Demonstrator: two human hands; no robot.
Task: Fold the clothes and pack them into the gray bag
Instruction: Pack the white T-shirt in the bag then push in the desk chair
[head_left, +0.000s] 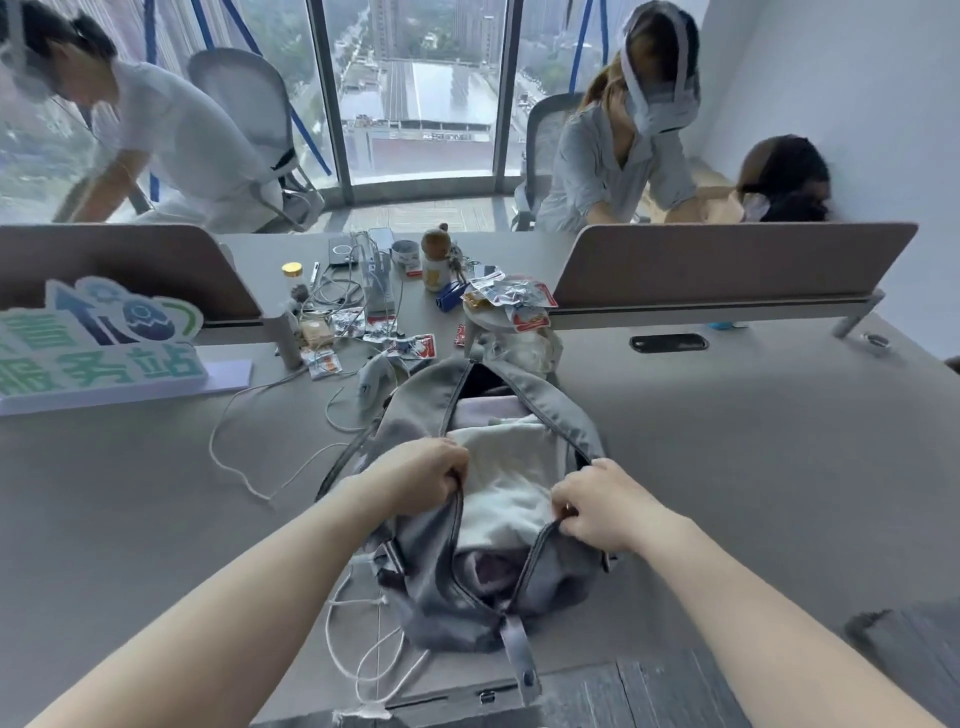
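Gray bag (566, 415) lies on the worktop (727, 441), zip mouth open, soft limp fabric that sags. White garment (498, 467) sits inside the bag, pinkish cloth (488, 566) at the bag's near end. Left hand (426, 475) fingers clenched on the bag's left zip edge; right hand (597, 506) fingers pinch the right edge. Looks light and floppy; likely best held by the stiffer zip rims, not the loose side panels. Cables (234, 415) lie left of the bag.
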